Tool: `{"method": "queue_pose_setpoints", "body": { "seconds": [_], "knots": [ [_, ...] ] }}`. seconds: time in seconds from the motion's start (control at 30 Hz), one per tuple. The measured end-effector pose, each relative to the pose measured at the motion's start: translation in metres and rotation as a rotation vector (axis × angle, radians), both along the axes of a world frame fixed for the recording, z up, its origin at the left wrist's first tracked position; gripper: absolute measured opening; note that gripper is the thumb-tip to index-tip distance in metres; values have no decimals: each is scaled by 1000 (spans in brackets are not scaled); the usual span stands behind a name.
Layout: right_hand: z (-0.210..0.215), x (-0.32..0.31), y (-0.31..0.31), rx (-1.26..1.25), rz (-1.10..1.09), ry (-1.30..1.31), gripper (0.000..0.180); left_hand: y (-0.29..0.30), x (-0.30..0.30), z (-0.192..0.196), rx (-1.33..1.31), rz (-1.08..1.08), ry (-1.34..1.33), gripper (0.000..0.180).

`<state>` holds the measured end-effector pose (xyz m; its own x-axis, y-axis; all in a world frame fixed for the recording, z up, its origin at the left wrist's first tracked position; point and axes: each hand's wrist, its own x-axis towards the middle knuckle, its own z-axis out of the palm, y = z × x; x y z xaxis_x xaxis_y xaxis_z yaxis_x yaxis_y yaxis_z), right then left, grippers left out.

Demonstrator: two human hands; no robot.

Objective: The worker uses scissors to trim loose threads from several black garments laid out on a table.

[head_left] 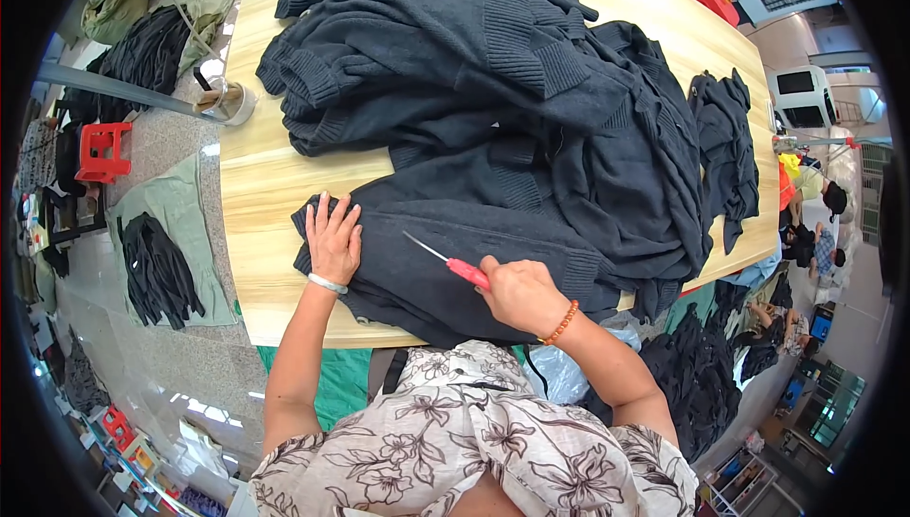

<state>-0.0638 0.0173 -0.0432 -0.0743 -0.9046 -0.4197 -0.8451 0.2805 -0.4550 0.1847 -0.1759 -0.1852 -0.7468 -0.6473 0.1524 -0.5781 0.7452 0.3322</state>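
A dark knit sweater [427, 275] lies spread along the near edge of the table. On its left end my left hand [334, 237] rests flat, fingers stretched out and pressing the fabric. My right hand [524, 297] is closed around the red handle of a thin pointed metal tool [466, 272]. The tool's slim shaft slants up and left over the sweater; whether its tip touches the knit I cannot tell. Just beyond lies a big heap of similar dark knit sweaters [408, 53], with ribbed cuffs and hems showing.
The pale wooden table [251, 223] carries another dark garment [728, 147] at its right edge. A clear container [227, 103] stands by the left edge. On the floor are a red stool [102, 152], a green cloth with dark clothing [156, 271], and a dark clothing pile [692, 380] at right.
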Motion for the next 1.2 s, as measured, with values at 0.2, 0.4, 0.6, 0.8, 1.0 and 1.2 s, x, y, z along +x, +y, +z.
{"method": "queue_pose_setpoints", "body": {
  "seconds": [0.2,0.4,0.6,0.8,1.0,1.2],
  "knots": [
    [-4,3,-2,-36,-8,38,14,-1,-4,-1,8,17,18,36],
    [11,-8,33,60,-49,3,23,-1,2,2,9,12,27,34],
    [-10,30,-12,-116,-38,-122,22,-4,-3,-11,12,12,25,36],
    [-14,26,16,-190,-37,-133,17,-26,31,-28,268,495,139,82],
    [-25,16,90,-95,-99,-53,20,-35,7,14,308,431,-95,77],
    [-15,17,124,-58,-100,-96,25,-4,-1,41,538,388,323,52]
  ]
}}
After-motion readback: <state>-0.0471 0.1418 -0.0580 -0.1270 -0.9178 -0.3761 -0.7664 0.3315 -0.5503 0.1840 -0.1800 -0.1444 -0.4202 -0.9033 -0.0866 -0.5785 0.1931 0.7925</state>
